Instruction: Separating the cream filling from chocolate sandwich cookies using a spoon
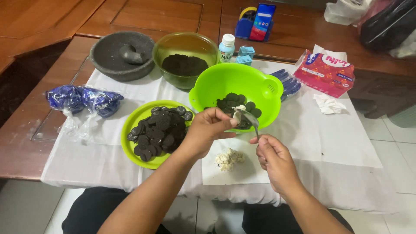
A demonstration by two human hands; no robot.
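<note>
The person sits at a low wooden table with a white cloth spread over its near end; pale floor tiles show to the right, and more brown wood panelling runs behind. The left hand is curled closed around a dark biscuit half smeared with white cream, held just over the near rim of the tilted lime-green bowl. The right hand is closed round the handle of a metal spoon, whose bowl rests against the cream on that biscuit. Below the hands, a small heap of scraped cream lies on a white sheet on the cloth.

More dark biscuit halves sit inside the lime-green bowl, and a bigger pile fills the flat green plate to the left. Behind stand a darker green bowl of black crumbs and a grey stone mortar with its pestle. Two blue plastic bundles lie at the left edge, probably wrappers, though the view is too soft to be sure. A small white bottle, a red tissue packet and a crumpled tissue lie further right.
</note>
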